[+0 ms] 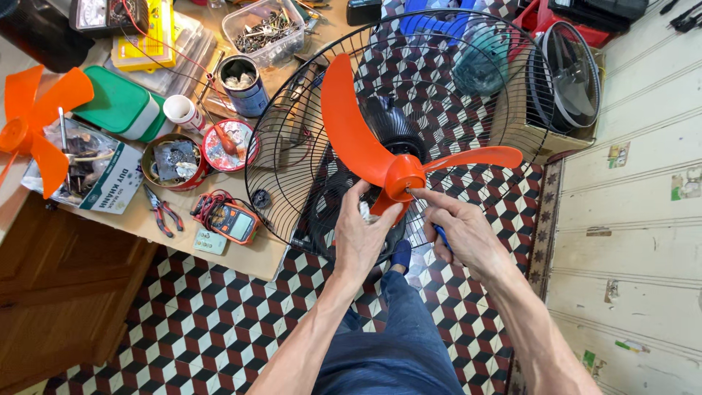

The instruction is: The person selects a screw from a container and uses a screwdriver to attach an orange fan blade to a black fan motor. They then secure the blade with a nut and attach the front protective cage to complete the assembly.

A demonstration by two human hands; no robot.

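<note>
- White cardboard box with green label [110,179] lies at the left edge of the wooden table [252,256]; yellow flat package [146,36] far left.
- Orange three-bladed plastic fan blade [380,150] sits centre, on the round black wire fan guard [292,95].
- Left hand [362,234] grips the hub from below, fingers curled.
- Right hand [461,230] pinches a blue-handled screwdriver [433,219] at the hub.
- Open tiled floor near right.

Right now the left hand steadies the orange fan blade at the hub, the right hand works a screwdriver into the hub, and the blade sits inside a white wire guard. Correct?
Not quite: the wire guard is black, not white, as the head view shows. The rest holds: the left hand steadies the orange fan blade at the hub, and the right hand works a screwdriver into it.
</note>
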